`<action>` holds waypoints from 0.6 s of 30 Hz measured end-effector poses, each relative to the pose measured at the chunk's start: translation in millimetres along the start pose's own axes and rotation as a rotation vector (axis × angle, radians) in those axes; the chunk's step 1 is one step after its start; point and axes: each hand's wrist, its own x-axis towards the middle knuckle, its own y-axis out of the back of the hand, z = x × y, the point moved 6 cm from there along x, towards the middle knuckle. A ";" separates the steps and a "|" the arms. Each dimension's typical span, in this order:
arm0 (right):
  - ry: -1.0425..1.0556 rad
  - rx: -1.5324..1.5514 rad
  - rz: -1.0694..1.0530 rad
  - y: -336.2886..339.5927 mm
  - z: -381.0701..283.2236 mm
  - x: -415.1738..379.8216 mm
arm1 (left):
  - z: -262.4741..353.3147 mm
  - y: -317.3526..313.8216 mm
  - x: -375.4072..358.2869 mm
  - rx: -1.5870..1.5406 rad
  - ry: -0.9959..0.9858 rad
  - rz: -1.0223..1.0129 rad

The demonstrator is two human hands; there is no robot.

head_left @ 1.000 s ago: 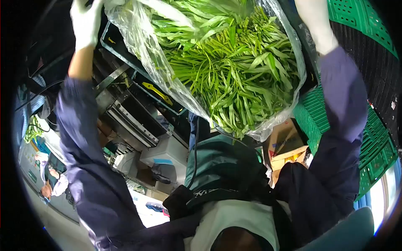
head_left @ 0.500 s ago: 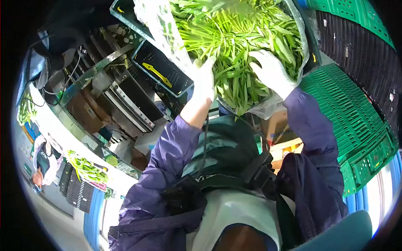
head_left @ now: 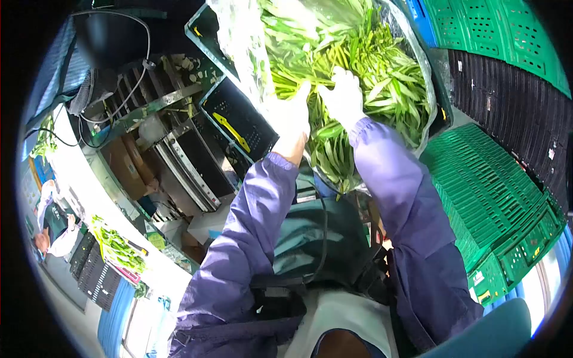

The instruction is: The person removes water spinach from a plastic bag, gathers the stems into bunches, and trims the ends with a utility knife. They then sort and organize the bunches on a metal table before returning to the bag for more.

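Observation:
A heap of leafy greens [head_left: 391,89] with long thin stems lies in a clear plastic bag [head_left: 239,33] that lines a dark crate [head_left: 443,98]. My left hand [head_left: 290,113], in a white glove, is at the left side of the greens, beside the bag's edge. Glare washes out its fingers, so their grip does not show. My right hand [head_left: 345,100], also gloved in white, is at the middle of the heap. Its fingers are curled around some stems, and its thumb points toward my left hand.
Left of the bag is another dark crate [head_left: 236,113] with a yellow strip [head_left: 231,132] in it. Green crates [head_left: 477,191] and a black ribbed stack [head_left: 510,107] stand on the right. Further left, greens [head_left: 119,247] lie on a white surface, with a person [head_left: 57,230] beyond.
My right hand has moved left from the right side of the greens, and its spread fingers have curled in. My left hand stays near the left side. The view has shifted slightly.

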 end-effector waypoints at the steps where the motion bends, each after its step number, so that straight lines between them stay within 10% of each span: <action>1: -0.005 -0.085 -0.005 3.0 -0.8 0.7 | -3.6 -3.0 0.1 0.044 0.021 -0.004; 11: 0.126 0.182 -0.052 7.7 20.1 0.6 | 19.9 3.8 -33.5 0.153 -0.315 0.065; 18: 0.284 0.326 -0.109 29.9 42.2 -23.4 | 2.0 -12.9 -56.9 0.079 -0.547 -0.300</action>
